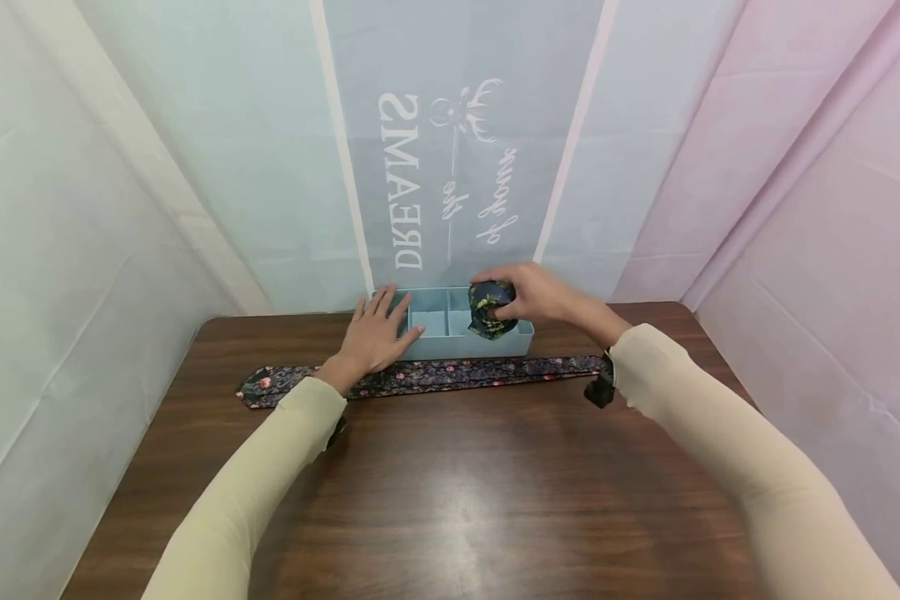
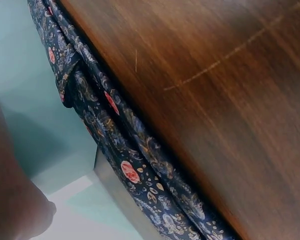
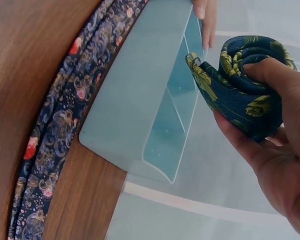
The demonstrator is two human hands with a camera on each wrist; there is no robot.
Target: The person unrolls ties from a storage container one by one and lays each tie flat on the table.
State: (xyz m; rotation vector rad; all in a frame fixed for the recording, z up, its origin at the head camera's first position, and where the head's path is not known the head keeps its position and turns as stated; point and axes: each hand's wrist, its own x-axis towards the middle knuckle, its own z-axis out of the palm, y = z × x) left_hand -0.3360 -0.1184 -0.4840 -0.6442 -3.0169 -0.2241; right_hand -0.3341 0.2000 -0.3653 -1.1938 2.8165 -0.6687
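My right hand [image 1: 536, 293] holds a rolled-up necktie [image 3: 257, 87], dark blue-green with yellow flowers, above the right end of a light blue divided box [image 1: 465, 347]. In the right wrist view, the thumb presses into the coil and the tie's pointed end sticks out loose. My left hand [image 1: 375, 337] rests over the left end of the box with its fingers spread. A second necktie [image 1: 450, 377], dark with pink and red flowers, lies stretched out along the near side of the box, passing under the left wrist. The box compartments [image 3: 175, 107] in view hold nothing.
The brown wooden table [image 1: 457, 483] extends towards me from the box. Pale cloth with lettering [image 1: 401, 183] hangs behind the box, and more cloth [image 1: 832, 208] closes off the sides. A dark wrist strap device [image 1: 602, 387] hangs under the right wrist.
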